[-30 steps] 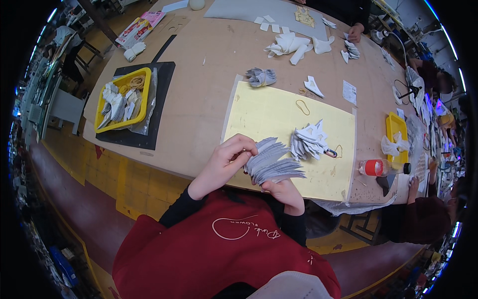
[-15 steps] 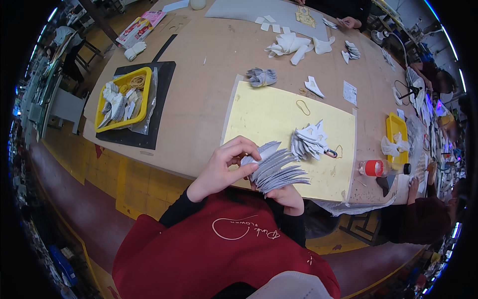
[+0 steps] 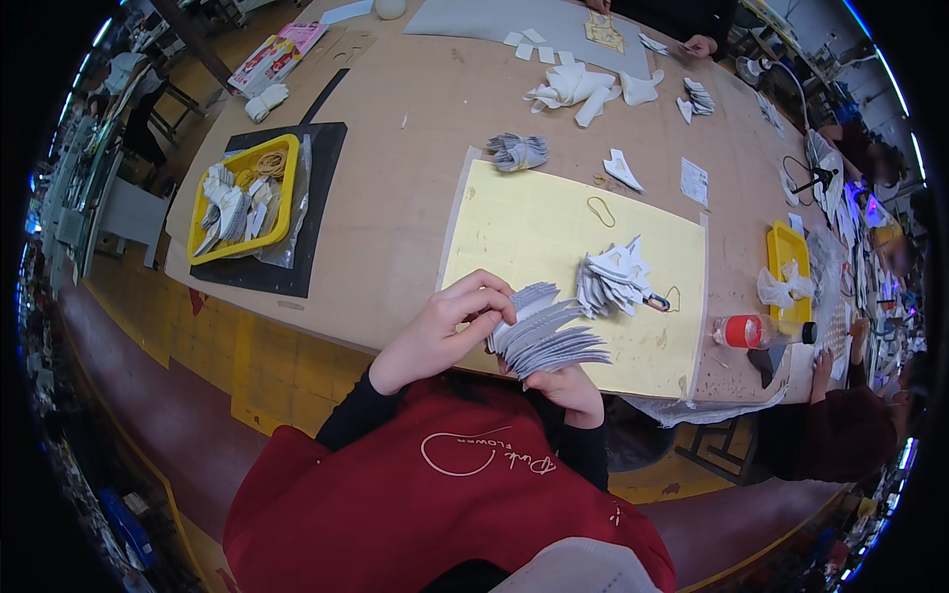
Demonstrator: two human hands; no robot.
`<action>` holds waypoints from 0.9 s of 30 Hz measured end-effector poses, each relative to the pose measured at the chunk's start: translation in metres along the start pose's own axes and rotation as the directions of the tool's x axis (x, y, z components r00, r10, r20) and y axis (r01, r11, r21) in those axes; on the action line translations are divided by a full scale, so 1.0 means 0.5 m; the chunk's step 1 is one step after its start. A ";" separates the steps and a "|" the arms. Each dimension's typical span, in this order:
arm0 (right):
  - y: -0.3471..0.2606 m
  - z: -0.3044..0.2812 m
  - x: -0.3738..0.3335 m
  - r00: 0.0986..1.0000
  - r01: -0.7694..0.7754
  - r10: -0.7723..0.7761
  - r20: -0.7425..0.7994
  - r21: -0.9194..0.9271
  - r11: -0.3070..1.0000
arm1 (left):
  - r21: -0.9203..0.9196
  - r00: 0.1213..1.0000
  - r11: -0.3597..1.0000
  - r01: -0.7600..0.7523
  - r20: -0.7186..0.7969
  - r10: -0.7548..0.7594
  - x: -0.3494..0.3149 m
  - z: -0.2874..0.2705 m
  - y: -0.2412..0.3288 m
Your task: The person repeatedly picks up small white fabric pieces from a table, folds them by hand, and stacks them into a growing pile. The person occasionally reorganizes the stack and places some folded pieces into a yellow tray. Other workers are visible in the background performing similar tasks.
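Note:
A fanned stack of grey cut fabric pieces [image 3: 550, 334] is held between my two hands over the near edge of the table. My right hand [image 3: 567, 389] grips the stack from below, its thumb at the lower edge. My left hand [image 3: 447, 328] is closed at the stack's left end, thumb and fingertips on the edges of the pieces; some fingers are hidden behind it. Just beyond, a loose pile of white and grey pieces [image 3: 611, 281] lies on a yellow sheet [image 3: 514, 222], beside a small carabiner-like clip [image 3: 656, 302].
At left, a yellow tray [image 3: 203, 255] holds pieces and rubber bands on a black board [image 3: 331, 163]. A grey bundle [image 3: 518, 152] lies by the sheet's far edge. A red-labelled bottle [image 3: 743, 332] lies at right near another yellow tray [image 3: 774, 247]. A person's hand [image 3: 700, 45] shows across the table.
The pieces at the stack's left end have shifted under my left fingertips, and the fan looks slightly tighter. My right hand has stayed nearly in place.

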State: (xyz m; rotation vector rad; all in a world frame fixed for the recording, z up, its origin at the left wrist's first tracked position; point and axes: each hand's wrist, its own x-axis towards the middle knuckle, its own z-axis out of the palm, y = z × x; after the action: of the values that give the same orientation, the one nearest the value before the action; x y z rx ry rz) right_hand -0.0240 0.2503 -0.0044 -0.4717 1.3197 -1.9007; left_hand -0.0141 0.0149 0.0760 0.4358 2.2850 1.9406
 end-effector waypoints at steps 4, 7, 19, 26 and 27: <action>-0.007 0.007 0.001 0.999 -0.022 0.022 -0.031 -0.007 1.000 | -0.080 0.999 0.997 0.022 -0.023 -0.023 -0.001 0.010 0.001; -0.016 0.012 0.003 0.997 -0.048 0.045 -0.066 -0.044 0.998 | -0.065 0.999 0.996 0.053 0.000 -0.053 0.004 0.005 0.003; -0.018 0.016 0.009 0.998 -0.023 0.019 -0.057 -0.061 0.998 | -0.192 0.997 0.981 0.040 -0.061 -0.053 0.004 0.006 0.004; -0.012 0.009 0.007 1.000 -0.021 0.021 -0.003 -0.098 0.995 | -0.025 0.991 0.991 -0.130 -0.016 0.130 0.010 0.002 0.000; -0.014 0.007 0.006 1.000 0.005 -0.004 0.015 -0.081 0.997 | -0.007 0.990 0.990 -0.138 -0.005 0.138 0.011 0.002 0.006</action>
State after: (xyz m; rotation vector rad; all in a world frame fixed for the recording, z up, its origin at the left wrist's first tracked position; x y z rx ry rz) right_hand -0.0259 0.2472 0.0030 -0.5292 1.3911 -1.8492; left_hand -0.0189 0.0178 0.0793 0.6046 2.3071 2.0132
